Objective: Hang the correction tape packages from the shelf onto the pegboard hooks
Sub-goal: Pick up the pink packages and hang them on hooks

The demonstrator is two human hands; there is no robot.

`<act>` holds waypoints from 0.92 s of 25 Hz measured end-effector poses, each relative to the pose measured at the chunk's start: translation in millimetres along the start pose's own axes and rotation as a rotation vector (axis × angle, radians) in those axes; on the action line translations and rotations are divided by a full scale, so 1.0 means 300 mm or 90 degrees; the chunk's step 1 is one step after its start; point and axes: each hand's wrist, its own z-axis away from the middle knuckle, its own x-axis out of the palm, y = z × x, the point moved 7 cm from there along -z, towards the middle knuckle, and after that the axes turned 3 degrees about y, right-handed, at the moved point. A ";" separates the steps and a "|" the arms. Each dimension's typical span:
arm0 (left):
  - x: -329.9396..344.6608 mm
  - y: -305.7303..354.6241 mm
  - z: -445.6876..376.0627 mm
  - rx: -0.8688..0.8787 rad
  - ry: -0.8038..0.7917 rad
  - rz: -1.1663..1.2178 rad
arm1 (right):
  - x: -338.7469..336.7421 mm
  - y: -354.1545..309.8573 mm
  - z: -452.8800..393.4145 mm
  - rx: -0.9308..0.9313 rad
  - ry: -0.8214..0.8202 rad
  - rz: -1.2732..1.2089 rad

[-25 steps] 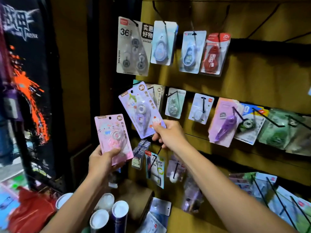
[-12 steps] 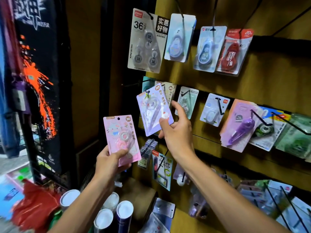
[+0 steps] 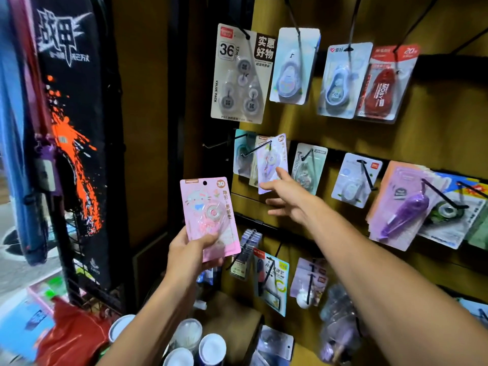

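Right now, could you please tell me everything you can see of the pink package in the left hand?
The pink package is a flat pink card, upright and slightly tilted, with a round hang hole near its top, a "30" badge, cartoon art and a clear blister over a round tape wheel. The left hand grips its lower edge, thumb across the front, fingers behind. It is held off the pegboard, on no hook, left of the hanging packages.

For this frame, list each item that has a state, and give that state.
Pink package: held upright in left hand, not hung.
Lilac package: on hook, tilted.
Right hand: fingers straight, holding nothing, touching the lilac package's lower edge.
Red package: hanging.
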 end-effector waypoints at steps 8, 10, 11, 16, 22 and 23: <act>0.042 0.030 0.024 0.007 -0.049 0.012 | 0.073 0.111 0.213 -0.050 -0.061 0.081; 0.063 0.033 0.046 0.022 -0.068 0.004 | 0.136 0.133 0.292 -0.064 -0.177 0.081; 0.073 0.036 0.059 0.028 -0.079 -0.001 | 0.145 0.134 0.313 -0.093 -0.181 0.094; 0.030 0.025 0.054 -0.027 -0.034 -0.033 | 0.066 0.061 0.344 -0.293 -0.051 0.126; -0.044 0.035 0.025 0.252 0.014 -0.765 | -0.016 -0.020 0.326 -0.295 0.071 0.201; -0.046 0.025 0.027 0.253 0.008 -0.806 | -0.022 -0.016 0.329 -0.284 0.078 0.204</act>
